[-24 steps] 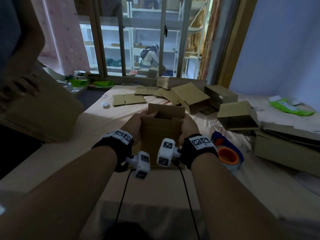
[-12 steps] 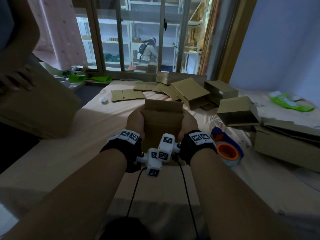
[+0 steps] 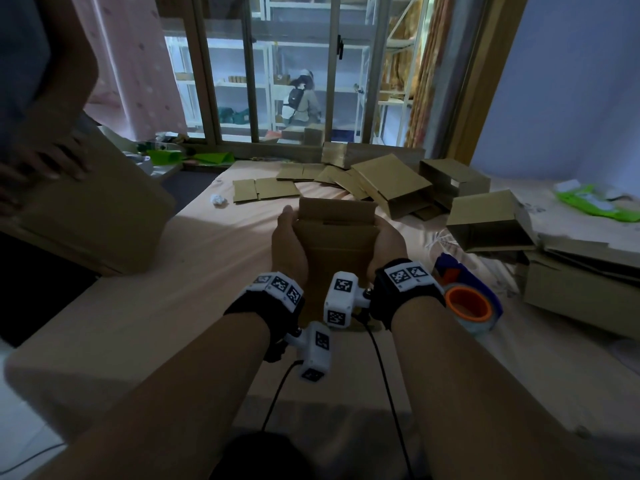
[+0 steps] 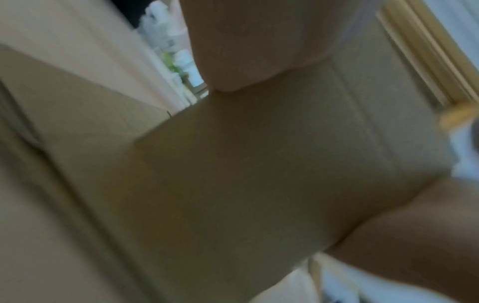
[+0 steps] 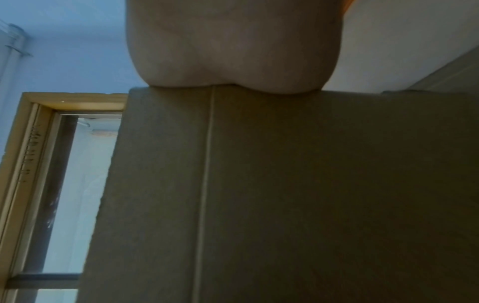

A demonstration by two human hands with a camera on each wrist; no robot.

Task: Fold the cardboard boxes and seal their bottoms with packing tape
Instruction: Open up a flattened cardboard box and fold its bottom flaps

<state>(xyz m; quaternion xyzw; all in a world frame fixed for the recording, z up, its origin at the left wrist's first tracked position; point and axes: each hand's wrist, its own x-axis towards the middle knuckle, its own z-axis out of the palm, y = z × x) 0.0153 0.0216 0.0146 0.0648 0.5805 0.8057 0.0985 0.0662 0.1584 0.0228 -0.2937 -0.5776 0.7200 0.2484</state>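
Note:
A small brown cardboard box [image 3: 337, 244] stands on the bed in the middle of the head view, its far flap raised. My left hand [image 3: 289, 244] grips its left side, thumb up by the top edge. My right hand [image 3: 389, 242] grips the right side. The fingers of both hands are hidden behind the box. In the left wrist view the box's wall [image 4: 259, 174] fills the picture below my palm, and the right wrist view shows the box's wall [image 5: 285, 184] with a crease. A tape dispenser with an orange core [image 3: 467, 304] lies just right of my right wrist.
Several folded boxes [image 3: 394, 183] and flat blanks [image 3: 263, 190] lie at the bed's far end before a window. More cardboard [image 3: 581, 285] is stacked at the right. At the left another person's hand [image 3: 41, 164] rests on a large carton [image 3: 97, 216].
Both hands have stayed on the box and pushed it a little farther away from me. My left wrist has dropped lower than the right. The other person's carton has hardly moved.

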